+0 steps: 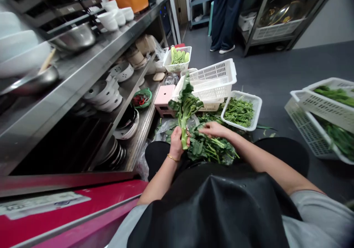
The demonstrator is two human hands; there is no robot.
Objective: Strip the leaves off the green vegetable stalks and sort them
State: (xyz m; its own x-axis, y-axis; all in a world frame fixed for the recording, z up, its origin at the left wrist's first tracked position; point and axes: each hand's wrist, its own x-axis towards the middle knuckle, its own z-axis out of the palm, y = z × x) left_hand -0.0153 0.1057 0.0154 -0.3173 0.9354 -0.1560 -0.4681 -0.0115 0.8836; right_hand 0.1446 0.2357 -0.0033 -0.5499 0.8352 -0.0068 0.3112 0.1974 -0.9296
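Observation:
My left hand [176,143] is wrapped round the thick pale stem of a leafy green stalk [183,117], which looks like a stalk of broccoli greens. It stands upright, leaves at the top. To its right, my right hand [213,129] is closed, thumb and fingers together, above a heap of loose leaves and stems [206,148]. What its fingertips hold, if anything, I cannot make out. The heap lies on plastic between my knees. Just beyond my right hand stands a white basket [259,106] filled with small green sprigs [240,111].
A large white crate [231,73] and a pink stool [165,95] stand ahead. Farther off is a basket [173,68] of pale green vegetables. Stacked crates [300,119] of greens are at right. Steel shelving [91,62] with dishes runs along the left. Another person's legs [227,17] show behind.

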